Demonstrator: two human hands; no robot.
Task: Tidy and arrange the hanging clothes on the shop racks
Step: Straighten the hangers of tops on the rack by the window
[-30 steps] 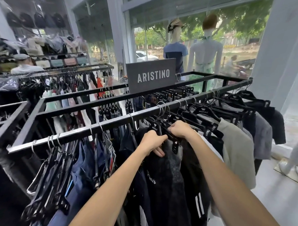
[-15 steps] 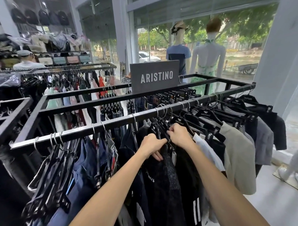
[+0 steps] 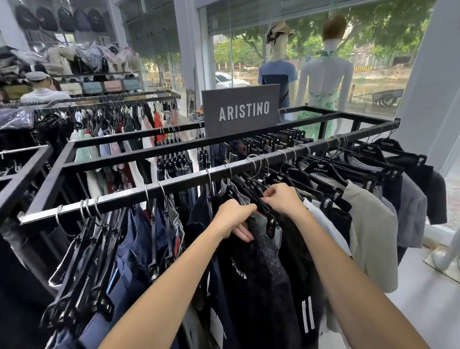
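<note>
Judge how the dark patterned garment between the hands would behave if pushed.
Probably floppy: the dark garment drapes limp below its clip hanger. Likely light, as that slim hanger carries it. It may snag, since neighbouring hangers crowd the rail.

head cam | wide-angle | faces forward-down | close over clothes rack [image 3: 181, 185]

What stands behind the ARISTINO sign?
At the window, a mannequin in blue and a mannequin in green. The sign covers the blue one's lower body.
</note>
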